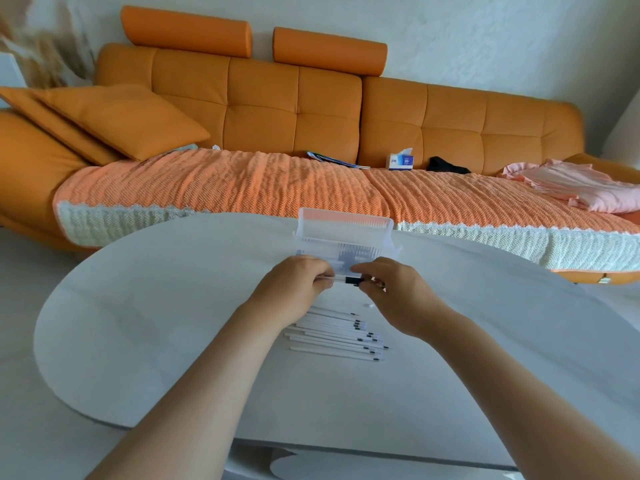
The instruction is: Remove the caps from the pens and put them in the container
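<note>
I hold one white pen (338,279) level above the white table (138,306), just in front of the clear plastic container (343,233). My left hand (294,285) grips the pen's white barrel. My right hand (394,292) pinches its black cap (354,280). Dark shapes show dimly through the container's ribbed front wall. Below my hands lies a pile of white pens (339,336) with small black tips pointing right and no caps on them.
The container stands at the table's far edge. Behind it runs an orange sofa (311,109) with a knitted orange throw, a tissue box (401,161), a magazine and pink cloth. A tiny white speck lies on the table right of the pile.
</note>
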A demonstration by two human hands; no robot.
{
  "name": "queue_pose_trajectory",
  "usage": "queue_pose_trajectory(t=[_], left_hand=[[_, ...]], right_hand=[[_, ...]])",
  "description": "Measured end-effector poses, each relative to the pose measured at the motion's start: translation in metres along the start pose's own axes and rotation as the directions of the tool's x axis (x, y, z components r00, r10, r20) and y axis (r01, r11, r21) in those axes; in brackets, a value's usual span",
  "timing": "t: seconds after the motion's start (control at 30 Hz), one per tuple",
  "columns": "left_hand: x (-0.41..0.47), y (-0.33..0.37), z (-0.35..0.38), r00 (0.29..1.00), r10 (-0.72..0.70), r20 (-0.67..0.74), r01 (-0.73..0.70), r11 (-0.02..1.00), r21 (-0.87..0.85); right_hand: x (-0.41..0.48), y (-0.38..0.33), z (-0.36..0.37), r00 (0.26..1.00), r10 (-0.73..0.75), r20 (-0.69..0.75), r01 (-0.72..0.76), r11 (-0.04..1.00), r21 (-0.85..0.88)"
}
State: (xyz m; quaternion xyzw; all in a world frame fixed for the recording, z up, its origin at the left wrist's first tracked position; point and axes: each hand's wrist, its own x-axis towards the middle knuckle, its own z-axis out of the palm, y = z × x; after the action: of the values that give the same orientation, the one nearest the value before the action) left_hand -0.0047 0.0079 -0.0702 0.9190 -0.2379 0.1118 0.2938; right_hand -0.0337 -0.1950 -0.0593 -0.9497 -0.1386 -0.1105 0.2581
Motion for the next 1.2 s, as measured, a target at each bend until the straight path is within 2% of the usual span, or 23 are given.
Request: queue_pose_trajectory(t=[0.07, 0.13, 0.2, 0.3, 0.37, 0.5, 0.63, 0.77, 0.9, 1.07, 1.2], left_hand=[[0.001, -0.001, 0.001, 0.999, 0.023, -0.025, -0.023, 1.0, 0.008], [0.004, -0.006, -0.001, 0.995, 0.057, -0.086, -0.05, 0.996, 0.076], [0.008, -0.01, -0.003, 0.979, 0.096, -0.181, -0.067, 0.985, 0.162], [0.011, -0.012, -0.002, 0.958, 0.054, -0.282, 0.002, 0.981, 0.194], [0.012, -0.014, 0.002, 0.963, 0.011, -0.269, 0.039, 0.983, 0.182], [0.014, -0.016, 0.01, 0.988, -0.01, -0.156, 0.039, 0.983, 0.18], [0.016, -0.015, 0.015, 0.999, -0.008, -0.049, 0.02, 0.969, 0.246], [0.017, -0.017, 0.018, 0.998, -0.016, -0.06, 0.031, 0.964, 0.263], [0.018, -0.017, 0.019, 0.998, -0.013, -0.055, 0.028, 0.963, 0.268], [0.017, -0.016, 0.018, 0.997, -0.003, -0.073, 0.022, 0.966, 0.259], [0.015, -0.011, 0.015, 0.988, 0.067, -0.139, -0.028, 0.964, 0.263]], right_hand=[[0.003, -0.003, 0.007, 0.998, -0.06, 0.008, 0.06, 0.998, -0.03], [0.007, -0.004, 0.007, 0.999, -0.053, 0.007, 0.054, 0.998, -0.034], [0.013, -0.003, 0.002, 0.998, -0.032, -0.053, 0.03, 0.999, -0.035], [0.029, 0.001, -0.013, 0.985, -0.014, -0.172, 0.002, 0.997, -0.073], [0.044, 0.006, -0.021, 0.982, -0.006, -0.19, -0.017, 0.993, -0.121], [0.075, 0.015, -0.025, 0.983, 0.062, -0.175, -0.096, 0.976, -0.196], [0.095, 0.011, -0.016, 0.991, 0.128, -0.046, -0.136, 0.952, -0.275], [0.1, -0.001, -0.005, 0.978, 0.179, 0.106, -0.161, 0.974, -0.158], [0.095, -0.003, -0.002, 0.963, 0.214, 0.164, -0.198, 0.974, -0.105], [0.081, -0.001, -0.004, 0.975, 0.152, 0.163, -0.125, 0.979, -0.161], [0.065, 0.006, -0.012, 0.999, -0.034, -0.011, 0.032, 0.987, -0.156]])
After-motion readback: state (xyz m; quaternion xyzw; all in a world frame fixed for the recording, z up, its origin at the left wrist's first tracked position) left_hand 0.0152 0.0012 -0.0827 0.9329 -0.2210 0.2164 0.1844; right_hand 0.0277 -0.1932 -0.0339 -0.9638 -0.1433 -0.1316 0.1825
